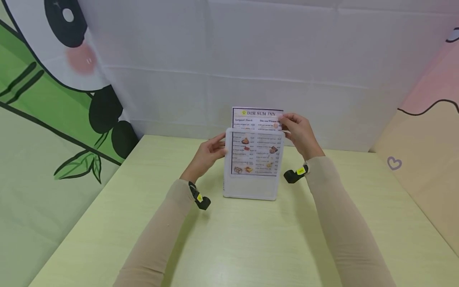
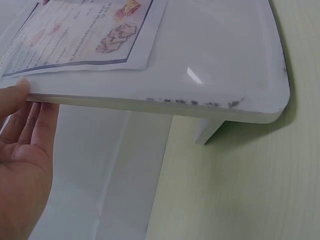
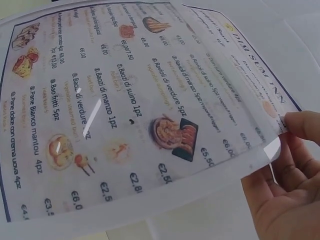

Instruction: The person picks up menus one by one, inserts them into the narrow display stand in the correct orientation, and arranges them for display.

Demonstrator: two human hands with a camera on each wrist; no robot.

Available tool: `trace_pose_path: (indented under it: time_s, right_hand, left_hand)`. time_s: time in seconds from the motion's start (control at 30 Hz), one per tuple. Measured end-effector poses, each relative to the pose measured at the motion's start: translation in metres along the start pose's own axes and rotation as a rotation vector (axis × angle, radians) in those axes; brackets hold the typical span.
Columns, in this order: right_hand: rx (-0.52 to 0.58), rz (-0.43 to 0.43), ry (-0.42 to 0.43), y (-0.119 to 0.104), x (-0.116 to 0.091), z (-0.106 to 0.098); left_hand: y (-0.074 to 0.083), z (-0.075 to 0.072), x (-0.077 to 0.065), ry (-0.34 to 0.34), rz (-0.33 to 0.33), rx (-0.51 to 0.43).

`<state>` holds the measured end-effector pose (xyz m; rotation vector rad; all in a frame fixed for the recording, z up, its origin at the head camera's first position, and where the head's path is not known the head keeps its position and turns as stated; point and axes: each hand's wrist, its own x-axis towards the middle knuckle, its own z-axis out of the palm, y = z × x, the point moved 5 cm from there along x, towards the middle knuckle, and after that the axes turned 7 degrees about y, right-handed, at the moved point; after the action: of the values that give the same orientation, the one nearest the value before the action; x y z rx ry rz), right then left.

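Note:
A white upright display stand (image 1: 251, 187) with a clear front stands on the table. Partly inside it is a printed menu sheet (image 1: 256, 113) headed "DIM SUM INN", its top strip sticking out above the stand's upper edge. My left hand (image 1: 207, 154) grips the stand's left side; in the left wrist view the thumb (image 2: 17, 95) lies on the front, the fingers behind. At the top right, my right hand (image 1: 300, 133) pinches the menu's edge between thumb and fingers, as the right wrist view shows at the thumb (image 3: 305, 125). Dark specks mark the stand's side edge (image 2: 195, 102).
The pale wooden table (image 1: 222, 247) reaches back to a white cloth wall (image 1: 229, 59). Printed cartoon panels border the left (image 1: 36, 191) and right (image 1: 423, 159) sides. A support foot (image 2: 207, 130) props the stand from behind.

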<state>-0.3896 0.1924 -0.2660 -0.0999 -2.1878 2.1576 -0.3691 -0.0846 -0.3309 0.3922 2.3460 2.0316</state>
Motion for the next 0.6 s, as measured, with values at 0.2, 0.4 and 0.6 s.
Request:
trace_pose_path:
  time_s: [0.2,0.4,0.6]
  right_hand:
    - [-0.012,-0.001,-0.004,0.002,-0.001,0.0011]
    - [0.007,-0.01,-0.013,0.0015,-0.0029,0.0016]
    - [0.03,-0.002,-0.012,0.0031,-0.0044,0.0016]
  left_hand:
    - [0.0,0.0012,-0.0003,-0.002,0.005,-0.017]
    - [0.0005,0.0012,-0.0014,0.0,0.005,-0.007]
    - [0.0004,0.0012,-0.0021,-0.002,0.016,-0.008]
